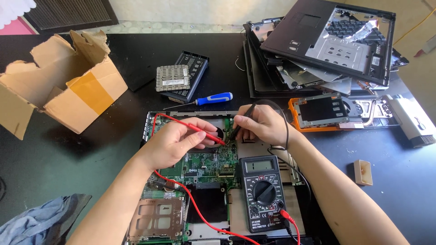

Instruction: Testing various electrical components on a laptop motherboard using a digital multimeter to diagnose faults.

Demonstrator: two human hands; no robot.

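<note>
Left hand [175,143] is clamping the red probe [200,130], right hand [263,123] the black probe [240,126]; tips are converging on the circuit board [206,161], pointing toward 4 and 7 o'clock.

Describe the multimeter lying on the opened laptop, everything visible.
The multimeter is a dark grey, plastic-looking handheld box lying flat, face up, on the laptop chassis, right of the green circuit board. It has a pale rectangular display above a round black selector dial. Red and black leads plug in at its lower right corner. Neither hand touches it.
</note>
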